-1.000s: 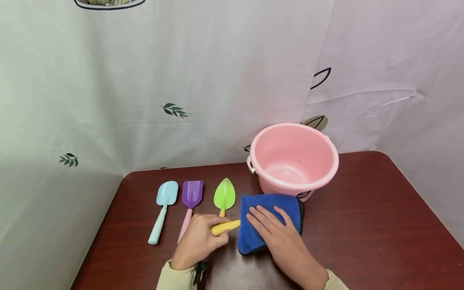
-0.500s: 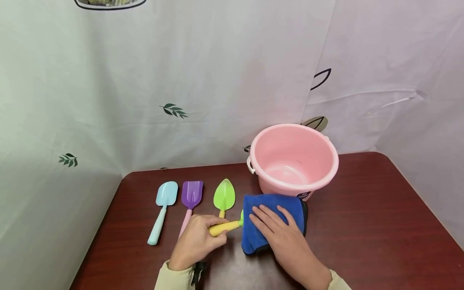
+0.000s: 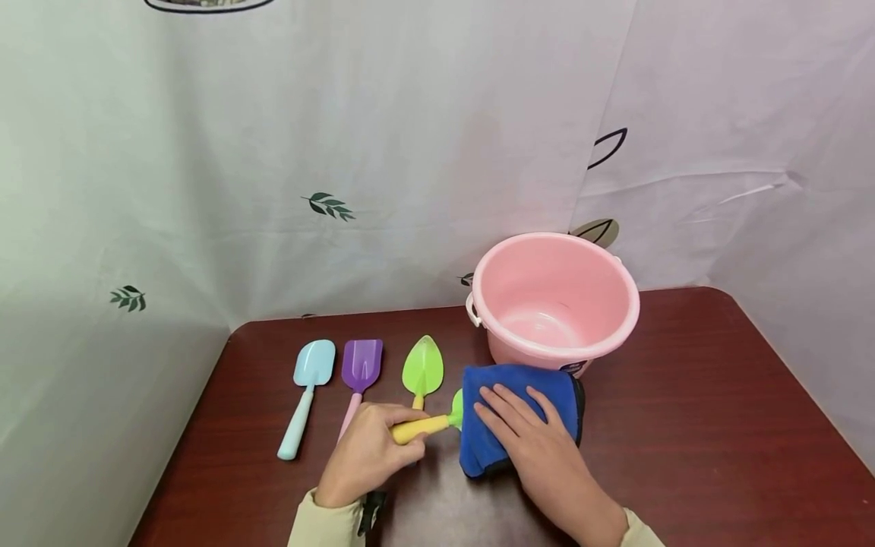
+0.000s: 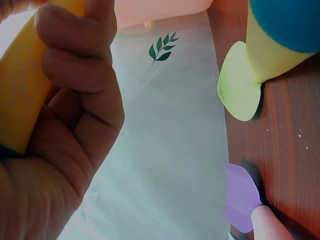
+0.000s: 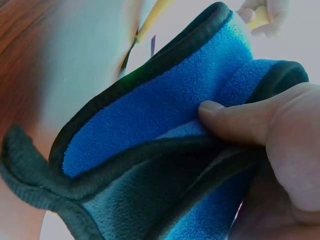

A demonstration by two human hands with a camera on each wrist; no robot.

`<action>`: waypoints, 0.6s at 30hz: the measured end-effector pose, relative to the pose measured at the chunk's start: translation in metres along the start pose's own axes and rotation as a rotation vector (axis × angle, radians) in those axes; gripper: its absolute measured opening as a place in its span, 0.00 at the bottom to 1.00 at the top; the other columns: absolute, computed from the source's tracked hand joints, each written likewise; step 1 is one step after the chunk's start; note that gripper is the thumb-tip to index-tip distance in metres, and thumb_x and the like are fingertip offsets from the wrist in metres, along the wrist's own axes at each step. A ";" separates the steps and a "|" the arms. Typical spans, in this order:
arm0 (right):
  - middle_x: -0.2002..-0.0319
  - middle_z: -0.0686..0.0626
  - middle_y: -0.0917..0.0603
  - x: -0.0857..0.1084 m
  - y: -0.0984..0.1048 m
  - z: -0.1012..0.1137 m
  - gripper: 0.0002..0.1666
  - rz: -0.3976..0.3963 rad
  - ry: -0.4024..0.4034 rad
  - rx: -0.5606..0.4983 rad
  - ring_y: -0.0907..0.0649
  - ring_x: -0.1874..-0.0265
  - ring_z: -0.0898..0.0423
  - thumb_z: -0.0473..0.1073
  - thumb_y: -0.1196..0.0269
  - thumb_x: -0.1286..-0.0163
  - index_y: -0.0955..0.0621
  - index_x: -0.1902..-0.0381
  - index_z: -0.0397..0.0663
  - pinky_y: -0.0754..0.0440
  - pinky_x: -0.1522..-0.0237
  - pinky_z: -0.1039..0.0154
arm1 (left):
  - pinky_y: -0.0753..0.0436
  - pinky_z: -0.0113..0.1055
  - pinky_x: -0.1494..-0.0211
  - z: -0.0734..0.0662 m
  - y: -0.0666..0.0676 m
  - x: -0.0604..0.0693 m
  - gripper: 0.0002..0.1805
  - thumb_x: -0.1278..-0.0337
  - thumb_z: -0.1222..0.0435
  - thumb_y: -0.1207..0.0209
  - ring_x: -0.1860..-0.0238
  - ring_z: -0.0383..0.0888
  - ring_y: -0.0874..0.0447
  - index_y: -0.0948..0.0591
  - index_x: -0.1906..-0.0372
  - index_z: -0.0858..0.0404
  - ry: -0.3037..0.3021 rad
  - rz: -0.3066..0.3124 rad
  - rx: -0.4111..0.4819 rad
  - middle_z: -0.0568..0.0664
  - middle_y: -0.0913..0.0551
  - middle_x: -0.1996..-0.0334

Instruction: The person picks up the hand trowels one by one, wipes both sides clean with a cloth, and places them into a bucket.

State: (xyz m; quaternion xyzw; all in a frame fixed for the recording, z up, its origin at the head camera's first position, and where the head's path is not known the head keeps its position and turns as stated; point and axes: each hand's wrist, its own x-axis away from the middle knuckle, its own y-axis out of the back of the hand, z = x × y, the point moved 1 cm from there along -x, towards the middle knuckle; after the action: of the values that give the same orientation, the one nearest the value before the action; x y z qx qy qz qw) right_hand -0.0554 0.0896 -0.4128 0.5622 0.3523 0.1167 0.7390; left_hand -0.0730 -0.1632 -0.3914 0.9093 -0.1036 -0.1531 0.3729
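Left hand (image 3: 369, 454) grips yellow-handled green plastic trowel (image 3: 428, 428); right hand (image 3: 547, 460) pinches black-edged blue plush cloth (image 3: 481, 441).
A loose pinch could let the cloth slip off the blade (image 3: 457, 407).

Tabletop (image 3: 711, 425) passable at right, pink bucket (image 3: 555, 281) blocking behind blue cloth (image 3: 481, 447), light-blue shovel (image 3: 314, 367), purple shovel (image 3: 361, 365), green trowel (image 3: 423, 366) obstructing left, gaps narrow

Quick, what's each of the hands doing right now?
Left hand: closed, holding a yellow-handled trowel.
Right hand: pinching the blue cloth.
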 end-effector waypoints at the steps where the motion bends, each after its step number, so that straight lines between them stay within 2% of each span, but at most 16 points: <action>1: 0.30 0.51 0.27 0.001 0.000 0.000 0.28 -0.001 -0.003 -0.002 0.31 0.29 0.52 0.35 0.51 0.28 0.22 0.33 0.52 0.35 0.33 0.43 | 0.26 0.29 0.76 0.000 0.000 0.000 0.12 0.61 0.72 0.31 0.79 0.31 0.29 0.10 0.66 0.58 0.000 0.001 0.000 0.38 0.16 0.75; 6: 0.31 0.50 0.25 0.001 0.001 0.000 0.28 -0.023 -0.009 0.000 0.29 0.31 0.50 0.37 0.57 0.26 0.21 0.35 0.51 0.33 0.34 0.42 | 0.25 0.29 0.75 0.000 0.001 0.000 0.12 0.61 0.72 0.30 0.78 0.31 0.28 0.09 0.65 0.59 -0.006 -0.003 -0.002 0.39 0.16 0.75; 9: 0.32 0.49 0.25 0.000 0.003 0.000 0.28 -0.027 -0.011 0.004 0.28 0.32 0.50 0.38 0.59 0.25 0.20 0.36 0.50 0.31 0.36 0.41 | 0.25 0.30 0.69 0.000 0.002 0.001 0.13 0.61 0.71 0.30 0.77 0.30 0.28 0.09 0.65 0.57 -0.001 -0.011 -0.025 0.38 0.15 0.74; 11: 0.33 0.49 0.24 0.000 0.005 0.000 0.28 -0.027 -0.012 0.006 0.27 0.32 0.49 0.38 0.59 0.26 0.19 0.37 0.50 0.30 0.37 0.41 | 0.25 0.36 0.55 0.000 0.003 0.002 0.13 0.62 0.71 0.30 0.76 0.29 0.28 0.09 0.65 0.56 0.006 -0.019 -0.044 0.35 0.15 0.73; 12: 0.33 0.49 0.24 0.000 0.005 0.001 0.27 -0.021 -0.015 0.005 0.27 0.32 0.49 0.37 0.57 0.26 0.19 0.37 0.50 0.30 0.37 0.41 | 0.26 0.38 0.53 0.000 0.004 0.003 0.14 0.62 0.70 0.30 0.75 0.29 0.28 0.09 0.64 0.55 0.011 -0.021 -0.054 0.34 0.15 0.73; 14: 0.32 0.48 0.25 0.001 0.006 0.001 0.25 -0.009 -0.021 0.006 0.28 0.32 0.49 0.35 0.53 0.27 0.19 0.37 0.50 0.30 0.37 0.41 | 0.32 0.49 0.41 0.000 0.005 0.004 0.14 0.62 0.70 0.30 0.75 0.28 0.29 0.09 0.64 0.53 0.017 -0.022 -0.064 0.31 0.16 0.73; 16: 0.32 0.48 0.25 0.001 0.008 0.001 0.25 0.001 -0.028 0.009 0.28 0.31 0.49 0.33 0.48 0.28 0.20 0.37 0.50 0.31 0.37 0.41 | 0.39 0.60 0.36 0.001 0.006 0.004 0.14 0.61 0.70 0.30 0.76 0.27 0.29 0.09 0.65 0.52 0.021 -0.019 -0.063 0.28 0.18 0.74; 18: 0.31 0.49 0.25 0.002 0.009 0.001 0.26 0.016 -0.039 0.013 0.29 0.31 0.50 0.31 0.43 0.30 0.20 0.36 0.50 0.31 0.36 0.42 | 0.40 0.64 0.34 0.001 0.007 0.004 0.13 0.59 0.70 0.30 0.76 0.27 0.29 0.09 0.65 0.51 0.024 -0.014 -0.058 0.27 0.19 0.75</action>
State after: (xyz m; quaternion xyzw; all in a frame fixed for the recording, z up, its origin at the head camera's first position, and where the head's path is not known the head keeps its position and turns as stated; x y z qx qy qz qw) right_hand -0.0512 0.0932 -0.4050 0.5720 0.3341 0.1091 0.7412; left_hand -0.0701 -0.1700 -0.3884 0.9006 -0.0881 -0.1478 0.3991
